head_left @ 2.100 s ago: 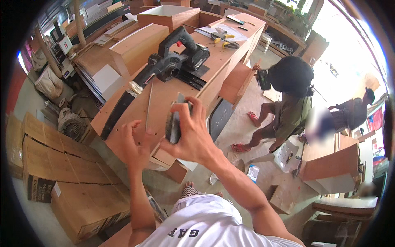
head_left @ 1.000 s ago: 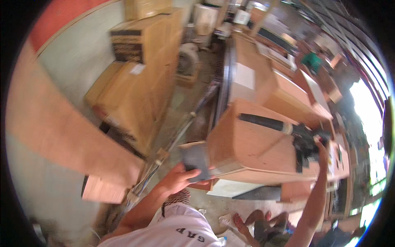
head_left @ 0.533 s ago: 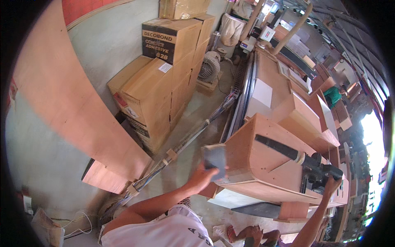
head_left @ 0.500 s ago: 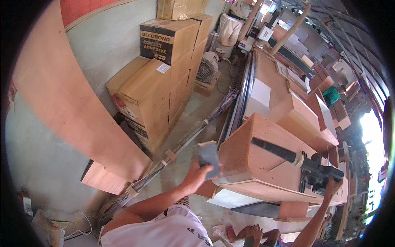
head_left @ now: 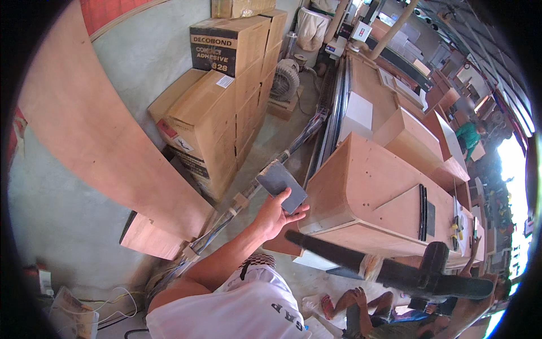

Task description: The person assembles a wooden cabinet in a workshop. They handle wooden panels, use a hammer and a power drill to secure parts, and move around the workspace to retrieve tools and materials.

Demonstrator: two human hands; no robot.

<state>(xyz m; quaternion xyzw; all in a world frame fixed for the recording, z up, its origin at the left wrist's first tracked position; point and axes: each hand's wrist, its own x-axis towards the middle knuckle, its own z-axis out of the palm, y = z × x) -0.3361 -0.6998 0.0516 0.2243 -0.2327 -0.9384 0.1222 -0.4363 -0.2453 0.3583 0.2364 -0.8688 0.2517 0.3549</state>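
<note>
My left hand point(head_left: 275, 216) holds a flat dark grey sanding block point(head_left: 282, 187) between thumb and fingers, beside the rounded corner of a plywood cabinet piece point(head_left: 361, 186). At the lower right, my right hand point(head_left: 490, 295) is closed round the end of a black handheld power tool point(head_left: 429, 277). A long dark tapering part, bound on with pale tape, sticks out from the tool toward the left. The tool hangs in the air in front of the cabinet piece. Black strips point(head_left: 423, 212) and a yellow-and-black clamp-like item point(head_left: 456, 230) lie on the panel.
Stacked cardboard boxes point(head_left: 206, 121) stand by the wall, near a leaning curved plywood sheet point(head_left: 96, 135). Cables and a pipe point(head_left: 265, 169) run along the floor. Another person crouches below the tool, a hand point(head_left: 357, 296) showing. Someone in green point(head_left: 467, 135) is farther back.
My right hand has lifted the power tool off the panel and brought it nearer, uncovering the black strips. My left hand has turned and raised the sanding block slightly. The view has shifted a little.
</note>
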